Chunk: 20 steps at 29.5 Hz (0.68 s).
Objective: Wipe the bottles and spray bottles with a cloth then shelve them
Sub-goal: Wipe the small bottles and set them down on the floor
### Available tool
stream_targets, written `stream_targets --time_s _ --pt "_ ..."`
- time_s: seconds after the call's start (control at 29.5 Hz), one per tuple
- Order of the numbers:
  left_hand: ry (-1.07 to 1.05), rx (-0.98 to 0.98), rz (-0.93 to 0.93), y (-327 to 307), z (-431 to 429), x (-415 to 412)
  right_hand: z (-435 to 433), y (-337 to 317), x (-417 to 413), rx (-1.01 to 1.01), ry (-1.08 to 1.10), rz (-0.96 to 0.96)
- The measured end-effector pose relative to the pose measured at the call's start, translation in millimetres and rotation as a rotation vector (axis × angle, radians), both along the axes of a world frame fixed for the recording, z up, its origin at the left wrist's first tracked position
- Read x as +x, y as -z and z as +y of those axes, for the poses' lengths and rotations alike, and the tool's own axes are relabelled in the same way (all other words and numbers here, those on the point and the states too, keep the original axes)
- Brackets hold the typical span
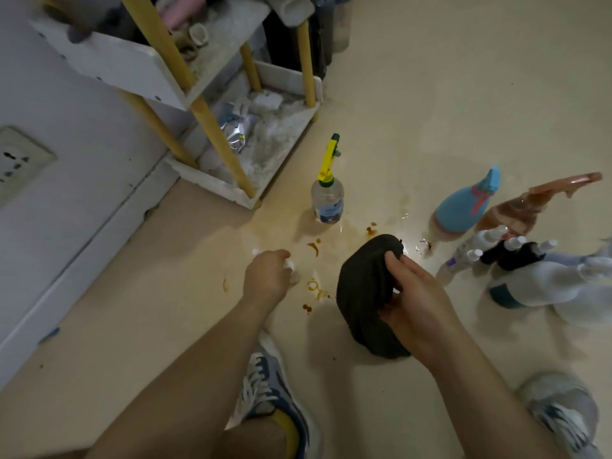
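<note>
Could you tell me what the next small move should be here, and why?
Probably lift the small white bottle under the left hand across to the dark cloth bunched in the right hand and start wiping. The left grip seems closed on it, it stands low on the floor among brown spill marks, and the cloth hangs ready beside it.

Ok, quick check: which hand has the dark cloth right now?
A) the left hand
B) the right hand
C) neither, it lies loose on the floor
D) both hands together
B: the right hand grips the bunched dark cloth, while the left hand is apart from it, closed around a small white object near the floor that is too hidden to identify.
</note>
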State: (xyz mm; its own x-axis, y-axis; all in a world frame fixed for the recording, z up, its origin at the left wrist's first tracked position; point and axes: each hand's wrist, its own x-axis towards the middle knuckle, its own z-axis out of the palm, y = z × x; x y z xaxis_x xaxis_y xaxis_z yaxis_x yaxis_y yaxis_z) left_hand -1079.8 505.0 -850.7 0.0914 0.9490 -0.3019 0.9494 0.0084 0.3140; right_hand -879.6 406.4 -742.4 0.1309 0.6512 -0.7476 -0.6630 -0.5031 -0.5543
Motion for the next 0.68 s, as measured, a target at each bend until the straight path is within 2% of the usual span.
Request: stream_targets --time_s 0.1,0.17,0.34,0.44,0.51,0.58,0.61,0.68 --pt "-0.029 0.006 0.039 6.8 6.3 3.6 -0.1 8.0 -0.6 0.002 0.009 0.012" --pt "-0.073 0.017 -0.019 2.1 8.1 4.2 -0.6 10.4 1.0 0.011 0.039 0.034" --pt "-0.287 0.156 -0.45 -64.7 -0.3 23.9 1.8 -16.5 9.6 0.125 0.15 0.179" --pt "-0.405 0.19 -0.769 -121.7 -12.5 38.6 2.1 -55.0 13.5 0.289 0.103 0.121" --pt "-0.473 0.175 -0.991 -159.1 -25.5 44.6 -3.0 -82.1 14.0 0.425 0.001 0.024" --pt "-0.478 0.189 -1.088 -191.2 -39.6 49.8 -10.2 -103.7 11.6 0.554 -0.136 -0.165" --pt "-0.466 0.204 -1.107 -205.1 -46.9 53.1 -13.7 -111.0 8.7 0.604 -0.198 -0.308" --pt "-0.422 0.247 -1.109 -229.1 -62.6 60.0 -18.2 -119.9 1.6 0.705 -0.299 -0.732"
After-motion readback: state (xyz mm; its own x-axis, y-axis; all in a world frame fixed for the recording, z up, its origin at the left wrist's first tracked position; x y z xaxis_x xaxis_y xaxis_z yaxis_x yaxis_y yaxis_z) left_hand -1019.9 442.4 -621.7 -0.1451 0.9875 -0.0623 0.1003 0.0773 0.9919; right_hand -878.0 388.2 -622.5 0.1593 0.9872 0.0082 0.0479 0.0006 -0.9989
